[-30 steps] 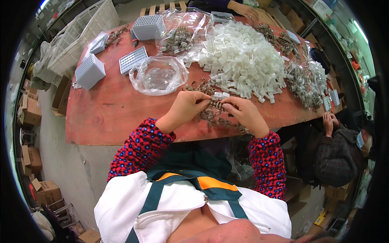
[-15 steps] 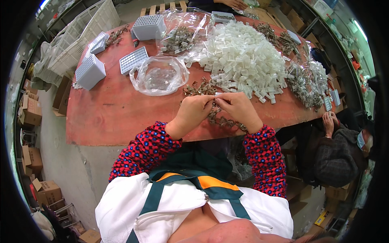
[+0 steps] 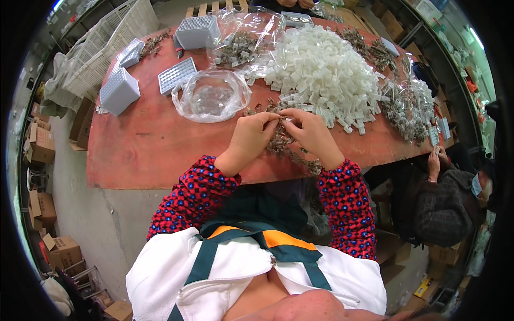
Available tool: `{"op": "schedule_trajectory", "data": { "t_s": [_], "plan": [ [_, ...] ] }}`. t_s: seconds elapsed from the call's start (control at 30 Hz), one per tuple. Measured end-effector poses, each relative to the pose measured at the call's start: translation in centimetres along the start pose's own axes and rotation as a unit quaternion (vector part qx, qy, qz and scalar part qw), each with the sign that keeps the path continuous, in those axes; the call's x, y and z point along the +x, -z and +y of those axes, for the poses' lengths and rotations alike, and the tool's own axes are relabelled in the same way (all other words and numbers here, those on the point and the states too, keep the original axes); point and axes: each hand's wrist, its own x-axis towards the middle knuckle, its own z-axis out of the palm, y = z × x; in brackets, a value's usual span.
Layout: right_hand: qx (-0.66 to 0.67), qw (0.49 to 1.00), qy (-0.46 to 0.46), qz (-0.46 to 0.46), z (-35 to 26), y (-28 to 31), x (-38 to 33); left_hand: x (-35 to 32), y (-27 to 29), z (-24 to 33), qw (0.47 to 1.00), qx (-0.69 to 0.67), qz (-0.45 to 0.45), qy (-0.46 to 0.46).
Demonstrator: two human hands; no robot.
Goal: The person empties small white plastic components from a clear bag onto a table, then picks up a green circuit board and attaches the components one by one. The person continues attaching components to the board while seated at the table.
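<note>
My left hand (image 3: pixel 249 138) and my right hand (image 3: pixel 315 135) meet over the near part of the red table (image 3: pixel 144 155). Both are closed in a pinch, fingertips close together. Whatever sits between them is too small and covered to name. Below and around the fingers lies a loose heap of small brownish metal-looking pieces (image 3: pixel 279 144), partly hidden by my hands. Just beyond my right hand rises a big pile of small translucent white plastic pieces (image 3: pixel 324 75). A clear plastic bag with a rolled rim (image 3: pixel 184 111) stands beyond my left hand, with small clear pieces inside.
Grey-white trays with rows of holes (image 3: pixel 195 33) stand at the far left, others (image 3: pixel 120 95) near the left edge. Clear bags of brownish pieces (image 3: pixel 404 109) lie right. A co-worker (image 3: pixel 447 198) sits at the right; another person's hands (image 3: pixel 297 3) show at the far edge.
Both my hands have moved slightly farther from me, still pinched together. A whitish bit that showed at my right fingertips is no longer plain to see. The far person's hands have shifted.
</note>
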Motion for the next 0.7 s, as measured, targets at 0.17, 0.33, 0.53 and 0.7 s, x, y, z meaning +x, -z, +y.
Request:
{"op": "schedule_trajectory", "data": {
  "t_s": [0.17, 0.33, 0.53, 0.7],
  "plan": [
    [-0.064, 0.997, 0.042, 0.031, 0.2, 0.3, 0.1, 0.2, 0.7, -1.2, 0.992, -0.104, -0.031, 0.060],
    [-0.110, 0.982, 0.138, 0.069, 0.3, 0.3, 0.0, 0.1, 0.3, -1.2, 0.984, -0.154, -0.026, 0.090],
    [0.048, 0.998, 0.043, -0.004, 0.2, 0.5, -0.1, 0.0, 1.2, -0.4, 0.991, -0.102, -0.058, 0.059],
    [0.095, 0.994, 0.024, -0.042, 0.4, 0.8, -0.1, 0.1, 1.2, -0.5, 0.969, -0.208, -0.081, 0.107]
  ]
}}
